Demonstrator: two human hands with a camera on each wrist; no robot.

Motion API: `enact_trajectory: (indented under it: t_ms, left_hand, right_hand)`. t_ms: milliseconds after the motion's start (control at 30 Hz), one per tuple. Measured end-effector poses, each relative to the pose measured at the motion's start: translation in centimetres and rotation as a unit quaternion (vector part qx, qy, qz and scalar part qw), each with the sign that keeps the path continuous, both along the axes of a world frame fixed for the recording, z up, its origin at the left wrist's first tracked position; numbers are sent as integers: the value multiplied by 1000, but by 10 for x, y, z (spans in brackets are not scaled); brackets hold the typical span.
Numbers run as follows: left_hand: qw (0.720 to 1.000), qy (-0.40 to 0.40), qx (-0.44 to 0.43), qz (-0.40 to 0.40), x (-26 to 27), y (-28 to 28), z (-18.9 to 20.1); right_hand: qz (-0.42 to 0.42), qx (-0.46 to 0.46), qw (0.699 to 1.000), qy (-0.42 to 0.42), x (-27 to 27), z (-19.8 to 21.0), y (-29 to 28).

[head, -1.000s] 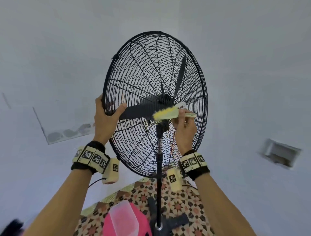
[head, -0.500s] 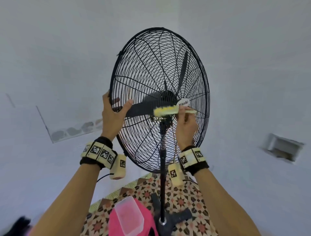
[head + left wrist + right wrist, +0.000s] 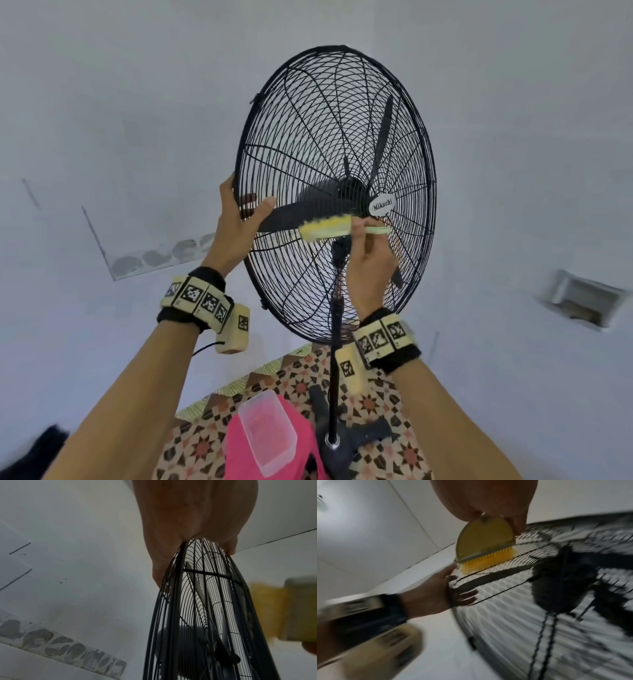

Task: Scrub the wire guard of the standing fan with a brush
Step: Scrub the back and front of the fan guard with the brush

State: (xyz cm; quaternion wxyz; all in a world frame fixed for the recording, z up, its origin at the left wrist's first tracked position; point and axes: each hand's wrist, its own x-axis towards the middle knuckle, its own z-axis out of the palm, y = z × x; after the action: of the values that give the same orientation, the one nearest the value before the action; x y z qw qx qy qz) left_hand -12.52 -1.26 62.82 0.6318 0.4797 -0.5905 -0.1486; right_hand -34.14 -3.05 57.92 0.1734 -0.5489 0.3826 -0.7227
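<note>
A black standing fan with a round wire guard (image 3: 308,113) (image 3: 193,601) (image 3: 513,582) stands before a pale wall. My left hand (image 3: 236,219) (image 3: 188,520) (image 3: 433,599) grips the guard's left rim, thumb on the front wires and fingers behind. My right hand (image 3: 370,263) (image 3: 488,499) holds a pale green brush with yellow bristles (image 3: 325,229) (image 3: 485,545) (image 3: 281,609). The bristles press on the front wires just left of the white "Mikachi" badge (image 3: 382,206). The right wrist view is blurred by motion.
The fan's pole (image 3: 334,359) runs down to a black cross base (image 3: 356,442) on a patterned tile floor (image 3: 212,428). A clear plastic lid on a pink container (image 3: 267,435) sits just left of the base. A recessed box (image 3: 582,301) is in the right wall.
The brush has slid left along the front wires, uncovering the badge. The view has shifted, so the fan sits further right. My left hand keeps its hold on the rim.
</note>
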Motion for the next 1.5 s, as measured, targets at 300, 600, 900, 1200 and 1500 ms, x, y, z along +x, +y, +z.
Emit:
enact_trajectory:
  t_ms: [300,600,900,1200,1500]
  left_hand:
    - [997,-8,21,-72,13,0,5]
    - [996,-10,-1,-90,10,2,5]
    - [995,-27,9,-99,18,0,5]
    - [993,-23,21,-115,19,-3,3]
    - [983,10,147,-113,29,-9,21]
  right_hand:
    - [99,-81,991,29,23,-5,39]
    - [6,-23,1000,-2,2,6,17]
    - [-39,21,999,-14,-3,-6,3]
    - [11,-62,997,47,20,-6,41]
    - [-46,-152,979,131,57,7,90]
